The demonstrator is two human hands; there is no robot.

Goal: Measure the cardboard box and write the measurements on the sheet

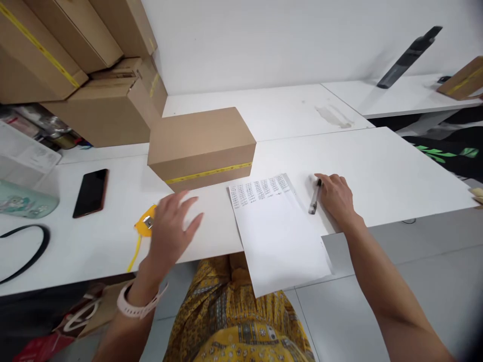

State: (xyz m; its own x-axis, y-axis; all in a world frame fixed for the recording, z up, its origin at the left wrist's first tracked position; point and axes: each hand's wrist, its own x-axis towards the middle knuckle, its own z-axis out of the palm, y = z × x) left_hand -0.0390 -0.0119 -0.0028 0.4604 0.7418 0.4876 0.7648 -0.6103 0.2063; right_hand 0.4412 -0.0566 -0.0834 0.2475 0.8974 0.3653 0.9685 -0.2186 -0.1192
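My left hand [168,226] hovers over the table with its fingers spread and nothing in them. Right beside it, partly covered by the hand, lies a yellow tape measure [144,221] with a bit of yellow tape pulled out. My right hand [335,198] rests on the table, fingers curled at the dark end of a clear-barrelled pen [314,201]. Between the hands, sheets of paper [283,241] overhang the front edge, with rows of handwriting along the top. Behind them stands a closed cardboard box [204,141] with a yellow tape strip around its side.
Stacked cardboard boxes [109,105] fill the back left. A phone [91,193], a mint-green bottle [28,200] and a black strap [37,251] lie at left. On the right-hand table stand a dark bottle [405,60] and another box [466,80]. A white wall closes the back.
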